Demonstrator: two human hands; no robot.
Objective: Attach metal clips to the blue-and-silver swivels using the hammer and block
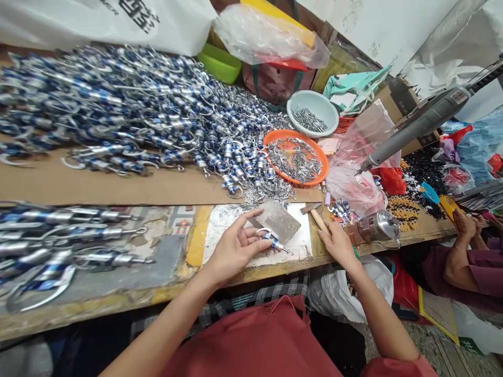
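My left hand (234, 247) pinches a small blue-and-silver metal cylinder part (272, 240) with a curved strip and a thin looped end. That part lies over the near edge of a flat grey metal block (283, 219) on a pale, worn board (302, 246). Just right of the block, my right hand (338, 244) is closed around the wooden handle of a hammer (319, 219), whose head rests on the table. Beyond the block lies a heap of small flat metal pieces (267, 195), next to a large pile of similar blue-and-silver parts (157, 110).
An orange plate (325, 166) of small metal pieces and a pale blue bowl (293, 107) of pins stand behind. A grey power screwdriver (420, 123) hangs at right above a metal mug (379, 228). More parts (58, 256) lie at left. Another person's hands (466, 225) are far right.
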